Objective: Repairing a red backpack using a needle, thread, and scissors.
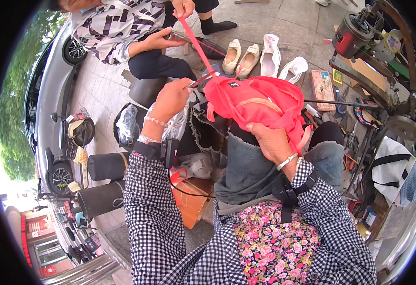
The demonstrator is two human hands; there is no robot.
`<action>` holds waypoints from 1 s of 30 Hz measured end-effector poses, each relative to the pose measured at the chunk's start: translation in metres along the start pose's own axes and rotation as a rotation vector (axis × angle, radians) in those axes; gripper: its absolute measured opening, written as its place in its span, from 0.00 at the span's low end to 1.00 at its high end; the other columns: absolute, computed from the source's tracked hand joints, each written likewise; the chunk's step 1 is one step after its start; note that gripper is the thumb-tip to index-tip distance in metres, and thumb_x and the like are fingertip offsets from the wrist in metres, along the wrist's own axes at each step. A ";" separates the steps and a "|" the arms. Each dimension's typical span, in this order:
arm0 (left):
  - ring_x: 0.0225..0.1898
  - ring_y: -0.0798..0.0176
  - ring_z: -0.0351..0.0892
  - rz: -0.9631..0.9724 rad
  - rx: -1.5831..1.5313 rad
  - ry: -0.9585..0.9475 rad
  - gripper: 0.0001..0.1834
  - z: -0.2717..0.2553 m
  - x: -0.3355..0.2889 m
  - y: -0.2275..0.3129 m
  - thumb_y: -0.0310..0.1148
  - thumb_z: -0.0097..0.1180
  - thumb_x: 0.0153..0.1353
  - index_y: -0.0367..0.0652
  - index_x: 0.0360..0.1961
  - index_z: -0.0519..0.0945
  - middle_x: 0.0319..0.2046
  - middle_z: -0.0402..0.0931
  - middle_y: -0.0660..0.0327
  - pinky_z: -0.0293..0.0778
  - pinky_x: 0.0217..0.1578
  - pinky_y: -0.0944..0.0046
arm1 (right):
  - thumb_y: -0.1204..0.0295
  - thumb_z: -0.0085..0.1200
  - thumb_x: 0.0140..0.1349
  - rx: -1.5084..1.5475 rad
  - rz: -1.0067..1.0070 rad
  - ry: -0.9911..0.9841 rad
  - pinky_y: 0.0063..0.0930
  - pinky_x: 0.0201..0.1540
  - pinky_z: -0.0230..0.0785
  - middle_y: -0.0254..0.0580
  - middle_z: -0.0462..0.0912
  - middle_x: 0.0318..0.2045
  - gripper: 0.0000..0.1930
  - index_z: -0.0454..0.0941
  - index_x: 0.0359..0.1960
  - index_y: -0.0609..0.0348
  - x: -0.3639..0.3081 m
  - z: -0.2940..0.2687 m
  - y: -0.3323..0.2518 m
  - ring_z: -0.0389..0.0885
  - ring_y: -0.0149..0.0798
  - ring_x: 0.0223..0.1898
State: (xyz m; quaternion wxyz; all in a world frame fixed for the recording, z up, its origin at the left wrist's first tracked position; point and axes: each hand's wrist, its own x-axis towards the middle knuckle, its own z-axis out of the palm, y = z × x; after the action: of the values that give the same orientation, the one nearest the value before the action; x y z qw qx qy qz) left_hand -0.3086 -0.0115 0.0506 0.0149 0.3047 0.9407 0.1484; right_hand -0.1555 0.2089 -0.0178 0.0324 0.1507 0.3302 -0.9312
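Note:
A soft coral-red bag [253,102] with straps lies bunched over my lap. My right hand [272,145] is closed on its near side, thumb on top of the cloth. At the bag's far left corner, my left hand [170,102] is closed around a slim metal cutting tool [202,80], whose exact kind is hard to make out. Its tip reaches the base of a long red strap [196,42]. That strap stretches up to the raised hand [183,7] of a person seated opposite. The person's other hand [156,39] holds a dark flat object beside the strap.
Cream flats [232,57] and white shoes [269,54] stand beyond the bag. At right are a sewing machine [355,35], a worn red box [322,89] and scattered tools. Black cylinders [107,166], a wooden box [189,202] and a silver car [51,104] are leftward.

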 end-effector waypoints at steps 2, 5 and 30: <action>0.36 0.46 0.74 0.019 -0.144 0.050 0.07 0.001 0.003 0.003 0.30 0.52 0.53 0.43 0.34 0.75 0.29 0.74 0.53 0.70 0.35 0.51 | 0.85 0.55 0.50 -0.024 0.017 0.013 0.24 0.44 0.71 0.38 0.77 0.40 0.17 0.72 0.44 0.65 -0.003 -0.005 0.002 0.77 0.33 0.40; 0.38 0.44 0.73 -0.034 -0.055 -0.011 0.09 0.006 0.010 0.014 0.27 0.52 0.53 0.37 0.36 0.75 0.33 0.75 0.49 0.69 0.39 0.55 | 0.85 0.55 0.50 -0.061 0.029 0.019 0.24 0.44 0.71 0.37 0.76 0.40 0.18 0.71 0.45 0.63 -0.004 -0.007 0.004 0.77 0.32 0.40; 0.15 0.63 0.69 -0.475 -1.871 -0.046 0.13 0.043 -0.022 0.022 0.21 0.51 0.51 0.39 0.40 0.72 0.17 0.69 0.60 0.70 0.18 0.57 | 0.72 0.53 0.57 -0.829 0.190 -0.537 0.27 0.34 0.73 0.41 0.79 0.30 0.09 0.76 0.38 0.61 -0.022 0.032 -0.090 0.79 0.35 0.32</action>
State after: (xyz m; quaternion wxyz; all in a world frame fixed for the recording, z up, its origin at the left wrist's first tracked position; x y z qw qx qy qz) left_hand -0.2735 0.0045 0.0144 0.2995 -0.0257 0.4785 0.8250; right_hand -0.1573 0.2585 0.0671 0.2581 -0.0901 0.6370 -0.7207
